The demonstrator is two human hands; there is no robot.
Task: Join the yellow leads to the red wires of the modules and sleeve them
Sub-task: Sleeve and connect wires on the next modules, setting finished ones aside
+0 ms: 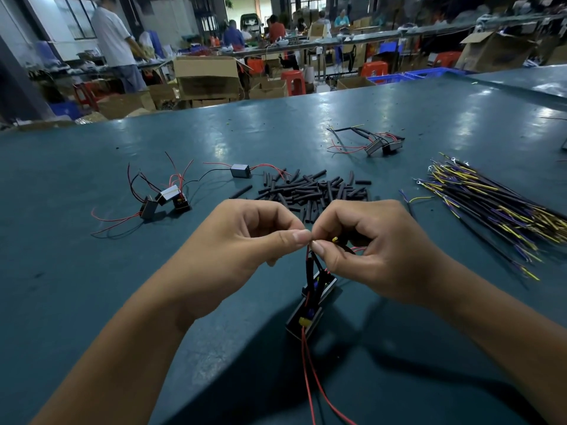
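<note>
Nearest, two red wires (310, 372) trail toward the camera from a pair of black modules (306, 314) that sit on the green table (92, 302), just below the hands. Above them the left hand (245, 237) and right hand (368, 240) meet fingertip to fingertip, each closed in a thumb-and-forefinger pinch on the thin wire ends rising from the modules; a yellow lead (335, 239) pokes out just behind the right thumb. The joint itself is hidden between the fingertips, so I cannot tell how far the twist has got, but this looks like the joining step. To do it well, the bared strands should lie side by side and be rolled tight in one direction, with no stray strand left to pierce a sleeve, and the wires kept slack enough that the modules are not dragged. A black sleeve (309, 266) already seems threaded on the wires below the pinch; it should slide up to cover the whole bare joint. Farther off lies the pile of spare sleeves (313, 188), the bundle of leads (491, 204) to the right, loose modules (165, 200) to the left, and a finished-looking pair (383, 145) beyond.
</note>
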